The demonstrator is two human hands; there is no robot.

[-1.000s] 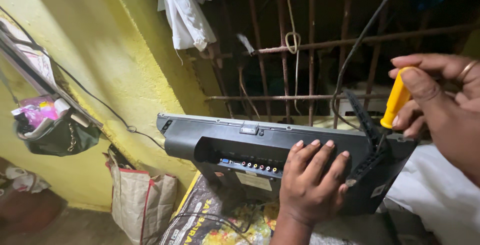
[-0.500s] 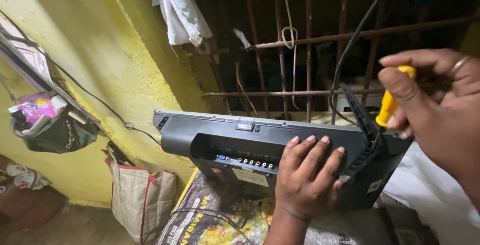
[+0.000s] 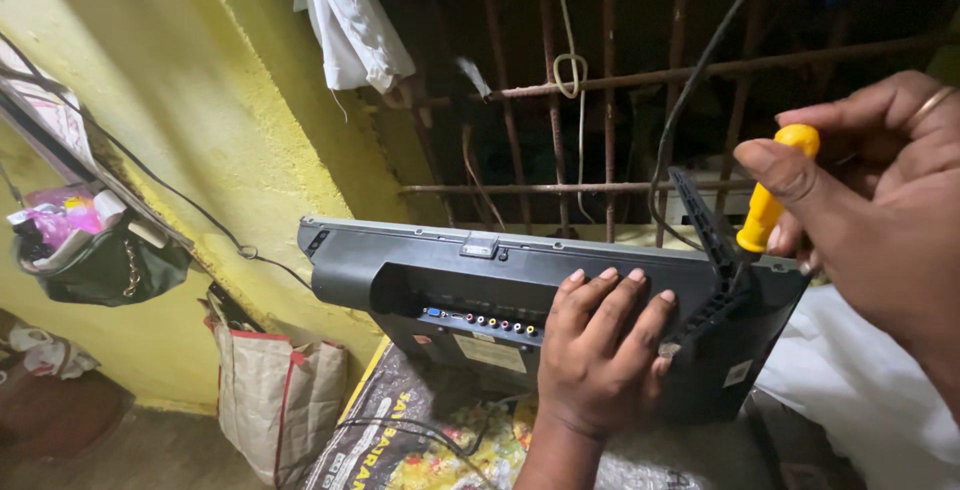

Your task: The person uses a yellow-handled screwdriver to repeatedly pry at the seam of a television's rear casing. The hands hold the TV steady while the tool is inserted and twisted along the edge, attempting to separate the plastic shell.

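Your left hand (image 3: 600, 350) lies flat, fingers spread, on the back of the grey television (image 3: 440, 275), which stands upright before the barred window (image 3: 600, 130). Your right hand (image 3: 880, 210) grips the yellow-handled screwdriver (image 3: 768, 200) at the right edge; press squarely and brace firmly.

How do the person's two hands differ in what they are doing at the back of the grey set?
The left hand lies flat, fingers spread, on the grey set's back panel; the right hand is curled, pinching a yellow-handled screwdriver. The left is empty, the right holds a tool and wears a ring. Both are bare.
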